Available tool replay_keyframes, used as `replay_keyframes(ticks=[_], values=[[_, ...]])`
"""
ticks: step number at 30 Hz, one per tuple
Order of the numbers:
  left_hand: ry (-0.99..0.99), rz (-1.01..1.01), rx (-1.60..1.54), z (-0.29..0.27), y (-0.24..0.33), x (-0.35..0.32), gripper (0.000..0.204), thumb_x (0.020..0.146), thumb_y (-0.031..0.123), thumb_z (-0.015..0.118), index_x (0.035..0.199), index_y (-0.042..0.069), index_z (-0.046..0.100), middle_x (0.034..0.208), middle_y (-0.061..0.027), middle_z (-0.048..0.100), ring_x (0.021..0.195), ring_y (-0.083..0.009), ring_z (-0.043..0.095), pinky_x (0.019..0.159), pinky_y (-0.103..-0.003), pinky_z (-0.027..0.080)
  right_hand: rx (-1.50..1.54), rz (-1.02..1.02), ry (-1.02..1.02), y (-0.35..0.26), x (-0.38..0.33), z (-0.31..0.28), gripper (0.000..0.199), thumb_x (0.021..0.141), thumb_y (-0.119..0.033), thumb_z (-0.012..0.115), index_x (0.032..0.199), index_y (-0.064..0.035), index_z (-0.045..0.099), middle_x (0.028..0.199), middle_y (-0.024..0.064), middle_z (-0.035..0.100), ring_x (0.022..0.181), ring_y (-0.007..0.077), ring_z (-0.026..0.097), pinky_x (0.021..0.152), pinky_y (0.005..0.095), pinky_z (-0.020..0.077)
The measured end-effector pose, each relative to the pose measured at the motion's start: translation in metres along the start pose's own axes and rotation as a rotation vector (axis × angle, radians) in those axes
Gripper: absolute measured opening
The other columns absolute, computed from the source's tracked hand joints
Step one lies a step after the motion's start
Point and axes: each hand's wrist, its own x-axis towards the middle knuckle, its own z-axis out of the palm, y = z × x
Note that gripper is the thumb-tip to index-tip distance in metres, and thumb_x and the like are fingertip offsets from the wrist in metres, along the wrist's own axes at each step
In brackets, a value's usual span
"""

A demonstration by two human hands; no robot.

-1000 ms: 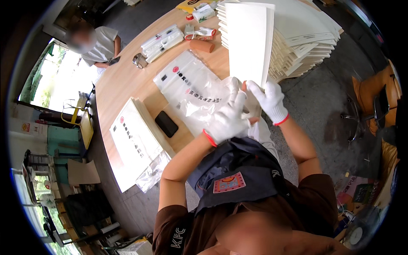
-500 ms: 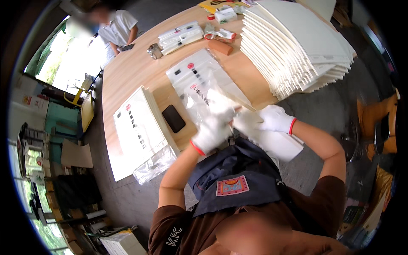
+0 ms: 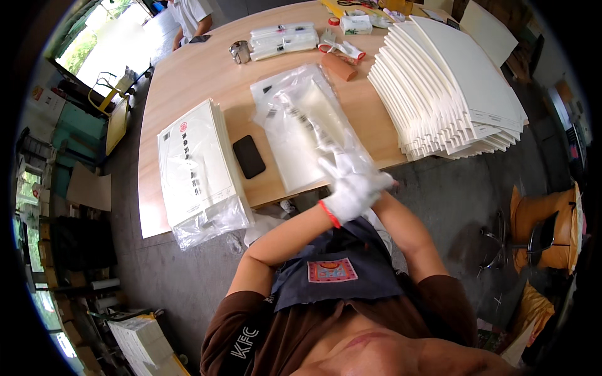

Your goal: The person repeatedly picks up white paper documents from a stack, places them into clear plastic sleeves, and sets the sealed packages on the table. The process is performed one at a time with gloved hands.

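My left hand (image 3: 352, 193), in a white glove with a red cuff, is at the table's near edge, at the lower end of a clear plastic bag (image 3: 295, 103). Its fingers blur into the film, and I cannot make out their grip. My right forearm (image 3: 407, 229) reaches up beneath it, so my right hand is mostly hidden behind the left glove. The bag lies over a white printed sheet (image 3: 295, 172) and shows something pale through the film. To the left rests a stack of white printed folders (image 3: 194, 163), its near end in clear plastic, beside a black phone (image 3: 249, 156).
A tall fanned stack of white boards (image 3: 439, 81) stands at the right. Farther back are an orange-brown roll (image 3: 338, 66), plastic packs (image 3: 283, 41), a metal cup (image 3: 239, 52) and spare gloves (image 3: 345, 50). Across the table sits another person (image 3: 188, 15). A chair (image 3: 542, 232) is at the right.
The white sheet by my right hand has gone from sight. My right hand has moved left, behind my left hand. The plastic film is now raised and bunched. The view has shifted.
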Motion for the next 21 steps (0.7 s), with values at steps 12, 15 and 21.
replay_keyframes(ticks=[12,15,21], values=[[0.086,-0.338,0.540,-0.013,-0.062,-0.183,0.014,0.074,0.008,0.065,0.087,0.011,0.062,0.075,-0.0069,0.058,0.074,-0.0275,0.057,0.063,-0.037,0.046,0.325,0.404,0.131,-0.016,-0.066,0.082,0.035,0.089,-0.032,0.054,0.113,-0.0056,0.054,0.063,0.0142,0.062,0.056,0.0284,0.063,0.051,0.0408,0.0495],[0.282,-0.632,0.451,-0.040,-0.073,-0.223,0.015,0.073,0.007,0.068,0.079,0.008,0.055,0.073,-0.0078,0.055,0.071,-0.0282,0.055,0.060,-0.040,0.044,0.263,0.272,0.284,-0.021,-0.076,0.074,0.024,0.089,-0.028,0.052,0.095,-0.0061,0.057,0.052,0.0103,0.059,0.043,0.0270,0.059,0.043,0.0408,0.0470],[0.280,-0.611,-0.017,-0.058,0.026,-0.254,0.028,0.062,-0.003,0.073,0.066,0.009,0.048,0.065,-0.0066,0.055,0.057,-0.0227,0.056,0.052,-0.033,0.045,0.180,-0.043,-0.089,-0.037,-0.166,0.032,0.022,0.084,-0.025,0.053,0.070,-0.0074,0.056,0.053,0.0081,0.058,0.043,0.0218,0.059,0.036,0.0390,0.0433]])
